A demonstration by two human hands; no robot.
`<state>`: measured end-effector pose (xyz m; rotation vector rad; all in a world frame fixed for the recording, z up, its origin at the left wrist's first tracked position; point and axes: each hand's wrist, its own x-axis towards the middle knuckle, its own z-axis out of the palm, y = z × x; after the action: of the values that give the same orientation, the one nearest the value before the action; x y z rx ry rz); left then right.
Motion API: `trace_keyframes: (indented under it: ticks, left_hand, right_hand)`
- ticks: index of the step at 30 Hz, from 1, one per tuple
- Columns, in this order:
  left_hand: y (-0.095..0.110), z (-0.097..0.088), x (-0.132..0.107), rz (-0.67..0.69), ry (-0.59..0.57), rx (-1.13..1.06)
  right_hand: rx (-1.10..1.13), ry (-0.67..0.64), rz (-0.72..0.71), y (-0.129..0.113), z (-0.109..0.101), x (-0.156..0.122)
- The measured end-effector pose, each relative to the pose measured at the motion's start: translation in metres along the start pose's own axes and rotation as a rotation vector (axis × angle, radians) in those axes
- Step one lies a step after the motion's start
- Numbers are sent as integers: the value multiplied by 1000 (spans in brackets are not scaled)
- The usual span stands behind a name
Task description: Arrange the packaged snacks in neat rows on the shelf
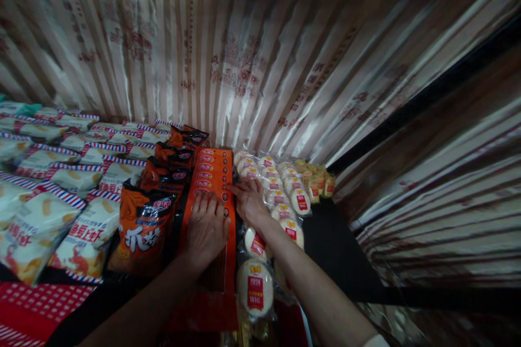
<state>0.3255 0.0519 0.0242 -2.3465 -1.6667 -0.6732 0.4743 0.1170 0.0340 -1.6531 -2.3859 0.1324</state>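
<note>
Overlapping flat orange snack packets (207,165) form a long row in the middle of the head view. My left hand (207,225) lies flat on them, fingers stretched toward the far end. At their right edge is my right hand (249,200), with fingers extended and fingertips touching the packets; it grips nothing that I can see. Clear-wrapped round white crackers (255,288) stand in rows right beside and partly under my right forearm. Black-and-orange puffed bags (142,227) line up left of the flat packets.
Several rows of white snack bags with striped edges (87,233) fill the left. Small gold-wrapped packs (313,187) sit at the far right of the crackers. A black surface (337,249) shows at right. Behind hangs a pleated printed curtain (236,54), with a dark bar (407,103) crossing it.
</note>
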Motion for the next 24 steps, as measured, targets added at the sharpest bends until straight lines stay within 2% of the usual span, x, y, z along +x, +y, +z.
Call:
trace_keyframes:
  ticks: [16,24]
  left_hand:
    - [0,-1,-1,-2,-13,-25]
    - [0,-2,0,-14,-26,-45]
  right_hand:
    - [-18,-4,13,-3,-2,0]
    - [33,52,-20,-1,-2,-1]
